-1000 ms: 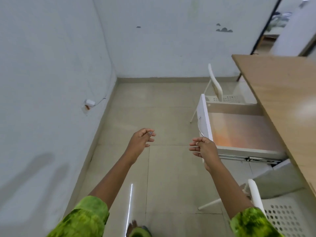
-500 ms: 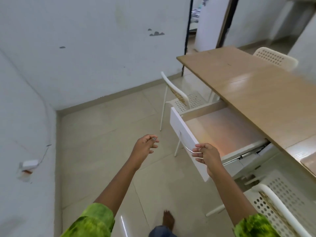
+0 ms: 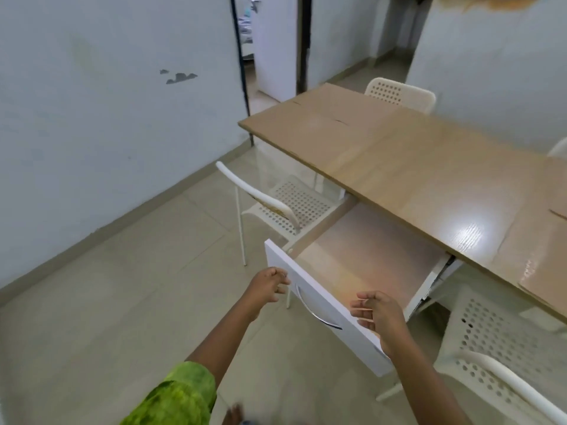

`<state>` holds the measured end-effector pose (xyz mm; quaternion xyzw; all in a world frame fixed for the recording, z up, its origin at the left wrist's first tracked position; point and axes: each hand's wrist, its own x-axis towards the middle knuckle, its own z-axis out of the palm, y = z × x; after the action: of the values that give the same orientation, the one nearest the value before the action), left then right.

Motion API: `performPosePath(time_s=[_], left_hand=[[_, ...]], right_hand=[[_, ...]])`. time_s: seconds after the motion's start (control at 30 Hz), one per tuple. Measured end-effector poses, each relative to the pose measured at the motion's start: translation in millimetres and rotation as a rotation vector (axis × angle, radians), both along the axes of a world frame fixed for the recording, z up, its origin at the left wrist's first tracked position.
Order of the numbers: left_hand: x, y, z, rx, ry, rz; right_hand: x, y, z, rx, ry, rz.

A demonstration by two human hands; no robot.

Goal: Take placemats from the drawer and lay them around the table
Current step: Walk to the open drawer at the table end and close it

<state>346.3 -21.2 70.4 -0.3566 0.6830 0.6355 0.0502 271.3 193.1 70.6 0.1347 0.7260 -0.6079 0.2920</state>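
Under the wooden table [image 3: 429,179] a white drawer [image 3: 352,342] stands pulled out, with a curved metal handle [image 3: 313,311] on its front. Its inside shows a pale glossy sheet [image 3: 368,262] with a pink-orange sheen, and I cannot tell whether this is a placemat. Two tan placemats lie flat on the table: one [image 3: 316,124] at the far end, one [image 3: 540,256] at the near right. My left hand [image 3: 270,286] hovers by the left of the drawer front with loosely curled fingers, holding nothing. My right hand [image 3: 377,314] hangs over the front's top edge, also empty.
A white perforated chair [image 3: 291,204] is tucked in left of the drawer. Another [image 3: 506,348] stands at the near right, and a third [image 3: 399,93] on the table's far side. A wall runs along the left, with a doorway [image 3: 245,56] behind. My bare foot [image 3: 233,415] shows on the tiled floor.
My view turned right toward the table. My right hand left the drawer handle and rose over the front's top edge. My left hand came closer to the drawer front.
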Motion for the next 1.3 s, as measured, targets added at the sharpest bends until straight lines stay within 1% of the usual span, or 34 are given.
performPosePath(time_s=[0.1, 0.2, 0.27, 0.37, 0.43, 0.5, 0.6, 0.63, 0.7, 0.9, 1.03, 1.23, 1.3], left_hand=[[-25.4, -16.7, -14.4, 0.057, -0.076, -0.073], [-40.3, -29.3, -24.5, 0.172, -0.121, -0.126], [-48.3, -41.5, -31.2, 0.313, -0.129, -0.122], [-57.4, -57.1, -40.9, 0.508, -0.126, -0.06], [-61.0, -64.5, -44.5, 0.592, -0.132, -0.026], [-65.0, -68.3, -44.1, 0.675, -0.136, -0.01], [-74.2, -67.4, -36.9, 0.774, -0.133, -0.027], [-77.3, -66.7, -34.7, 0.792, -0.132, -0.027], [-82.7, -64.3, -29.4, 0.816, -0.12, -0.024], [-114.6, -54.8, -16.9, 0.822, -0.096, -0.033], [-147.2, -46.0, -15.4, 0.796, -0.09, -0.043], [-196.5, -23.2, -14.1, 0.732, -0.092, -0.006], [-215.7, -14.5, -13.0, 0.731, -0.077, 0.005]], right_hand=[[1.0, -9.5, -1.9, 0.043, -0.002, -0.11], [12.2, -18.6, -4.5, 0.045, -0.088, -0.227], [22.8, -27.8, -7.1, 0.059, -0.144, -0.298], [38.6, -39.2, -17.4, 0.062, -0.235, -0.413], [46.6, -48.5, -25.9, -0.012, -0.304, -0.502], [50.1, -57.0, -28.1, -0.163, -0.348, -0.636], [44.5, -65.1, -25.6, -0.427, -0.318, -0.893], [42.6, -67.4, -22.9, -0.49, -0.311, -0.948], [38.7, -70.2, -18.1, -0.55, -0.301, -1.001], [2.8, -70.4, -17.1, -0.602, -0.245, -1.152], [-29.2, -61.9, -19.3, -0.568, -0.242, -1.182], [-85.1, -44.3, -22.2, -0.523, -0.282, -1.132], [-104.9, -37.0, -21.4, -0.514, -0.267, -1.106]])
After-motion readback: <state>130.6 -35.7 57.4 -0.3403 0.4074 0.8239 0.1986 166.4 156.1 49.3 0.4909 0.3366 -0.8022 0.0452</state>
